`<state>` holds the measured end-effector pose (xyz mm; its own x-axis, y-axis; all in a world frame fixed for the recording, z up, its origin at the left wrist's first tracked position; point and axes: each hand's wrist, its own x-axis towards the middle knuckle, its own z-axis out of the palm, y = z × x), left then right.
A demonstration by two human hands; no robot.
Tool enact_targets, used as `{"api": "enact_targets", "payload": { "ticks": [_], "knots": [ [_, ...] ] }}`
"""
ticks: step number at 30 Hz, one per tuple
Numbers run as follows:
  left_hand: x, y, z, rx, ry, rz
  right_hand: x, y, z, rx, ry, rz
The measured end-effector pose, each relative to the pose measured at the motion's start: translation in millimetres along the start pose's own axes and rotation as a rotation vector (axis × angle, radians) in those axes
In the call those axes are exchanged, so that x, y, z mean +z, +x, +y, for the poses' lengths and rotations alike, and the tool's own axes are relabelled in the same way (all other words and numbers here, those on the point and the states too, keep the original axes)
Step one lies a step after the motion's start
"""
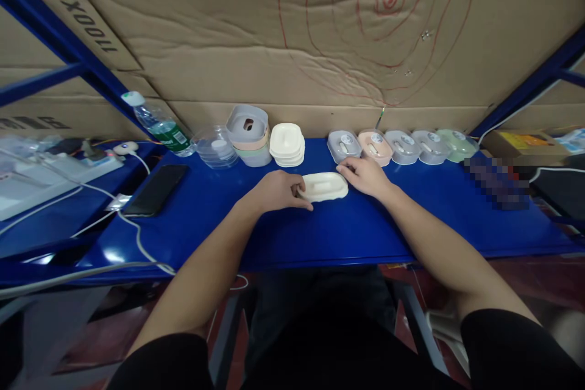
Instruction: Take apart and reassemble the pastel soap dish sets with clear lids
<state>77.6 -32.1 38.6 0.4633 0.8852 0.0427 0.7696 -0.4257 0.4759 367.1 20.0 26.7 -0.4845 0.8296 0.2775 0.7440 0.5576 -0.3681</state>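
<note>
A cream-coloured plastic lid with a raised middle rests on or just above the blue table, between my two hands. My left hand grips its left end, fingers curled over the edge and thumb stretched along the near side. At the far right corner of the lid, the fingers of my right hand are bent and close on its rim. Just behind it sits a stack of similar cream lids. Left of that stack are nested grey, pink and green tubs, the grey one uppermost with a slot in its wall.
Clear plastic bowls, a water bottle and a black phone lie to the left, near white cables. Several covered containers, such as a grey one and a green one, line the back right. Cardboard stands behind.
</note>
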Motion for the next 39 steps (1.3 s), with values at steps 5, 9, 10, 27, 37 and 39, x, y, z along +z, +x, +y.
{"api": "enact_targets", "payload": {
  "ticks": [5,9,10,27,37,39],
  "knots": [
    [4.8,1,2,-0.010,0.014,-0.001,8,-3,-7,-0.115,0.010,-0.225],
    [-2.4,2,-10,-0.124,0.073,0.330,12,-4,-10,-0.129,0.003,-0.267],
    [-7.1,2,-15,-0.177,0.097,0.447,12,-4,-10,-0.126,0.000,-0.269],
    [-38.8,-4,-79,-0.375,0.139,0.896,13,-5,-7,-0.126,0.030,-0.302],
    [-26.3,-1,-52,-0.168,-0.025,1.070,7,-5,-7,-0.048,0.058,-0.103],
    [-22.0,-2,-40,-0.098,0.052,1.011,4,-5,-6,-0.032,0.077,0.040]
  ]
}}
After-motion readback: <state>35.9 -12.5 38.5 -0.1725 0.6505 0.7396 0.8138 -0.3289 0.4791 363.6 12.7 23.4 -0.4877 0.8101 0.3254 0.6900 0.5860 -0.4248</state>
